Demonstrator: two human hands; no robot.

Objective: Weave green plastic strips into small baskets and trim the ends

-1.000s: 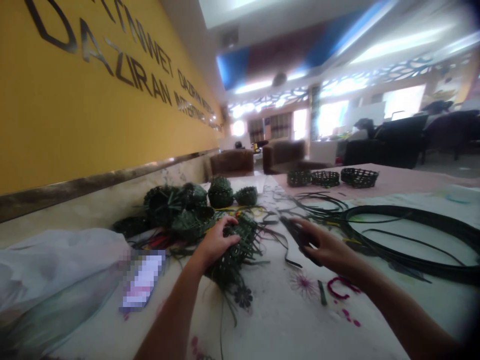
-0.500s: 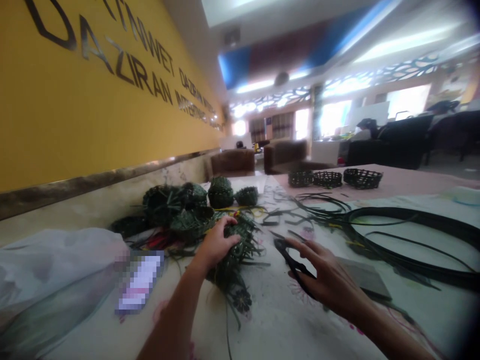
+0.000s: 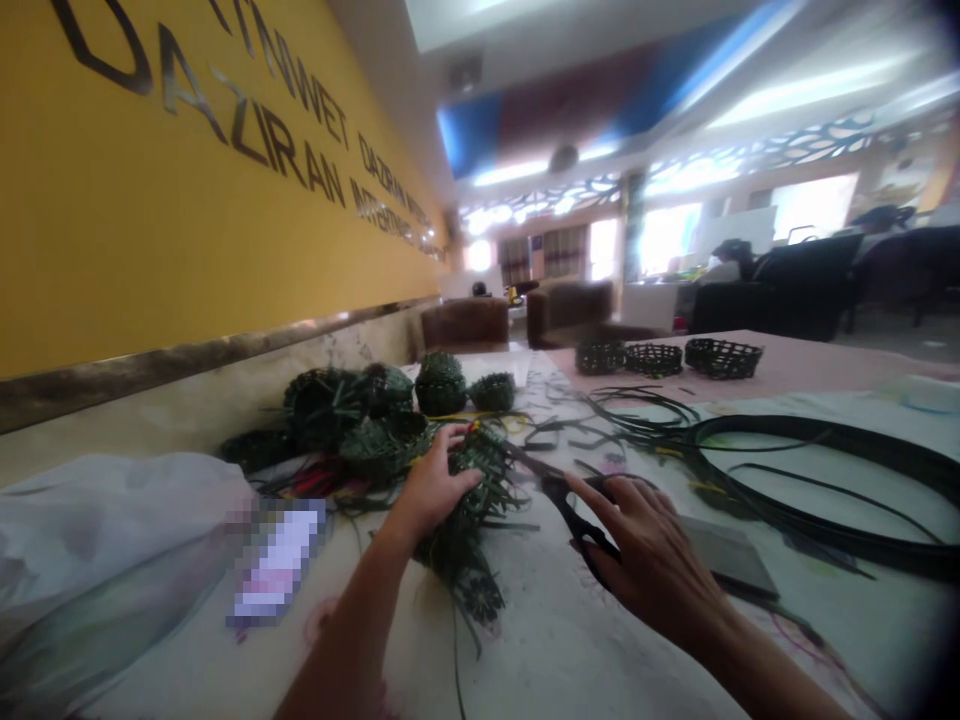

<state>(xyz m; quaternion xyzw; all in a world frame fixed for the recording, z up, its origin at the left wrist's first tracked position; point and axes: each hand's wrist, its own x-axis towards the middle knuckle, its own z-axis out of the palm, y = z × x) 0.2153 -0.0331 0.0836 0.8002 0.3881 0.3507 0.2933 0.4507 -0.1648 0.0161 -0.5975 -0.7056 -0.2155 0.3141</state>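
Our L hand (image 3: 441,488) grips the woven piece (image 3: 487,468) on the table (image 3: 555,640), some fingertips hidden; our R hand (image 3: 641,535) is closed round black scissors (image 3: 556,490). Their tips blur w/ dark strips (image 3: 501,495), contact unclear. Vs. prev. frame, scissors nearer the piece.

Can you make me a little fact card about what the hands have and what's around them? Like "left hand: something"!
Left hand: holding a green woven piece with loose strip ends
Right hand: holding dark-handled scissors
Scissor tips: pointing at the woven piece; touching or not, I can't tell
Far pink surface: three small woven baskets
Right side: big coil of dark strip
Left side: whitish bag
Wall: yellow, dark letters
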